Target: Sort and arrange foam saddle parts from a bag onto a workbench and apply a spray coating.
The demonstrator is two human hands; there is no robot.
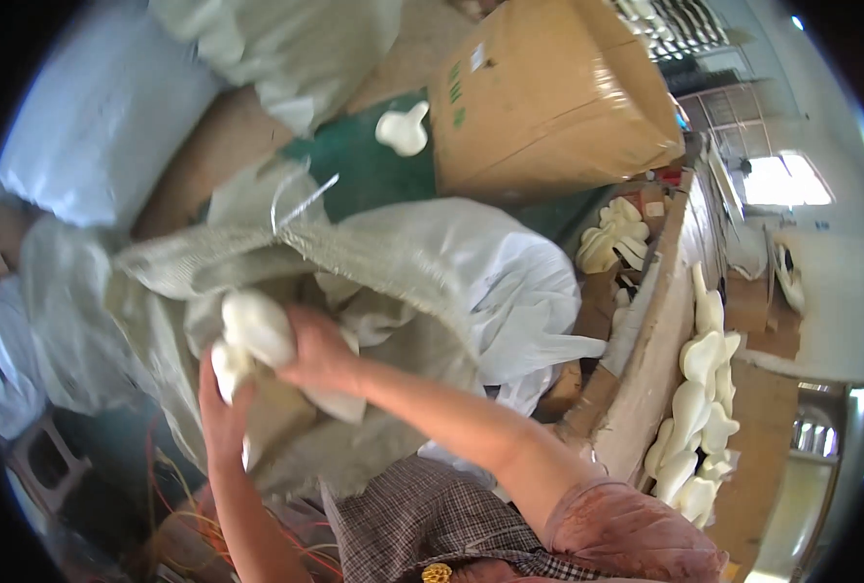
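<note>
Over the mouth of a large woven sack, my right hand grips a smooth cream piece, rounded and shaped like a bicycle saddle pad. Just below and to the left, my left hand is closed around a second cream piece. The two pieces touch or overlap; motion blurs their edges. Inside the sack, more pale shapes and a brown cardboard-like surface show partly behind my arms.
A taped cardboard box stands beyond the sack, beside a single cream piece on a green surface. White plastic bulges at the sack's right. More cream pieces line the right side past a worn ledge. Full sacks sit far left.
</note>
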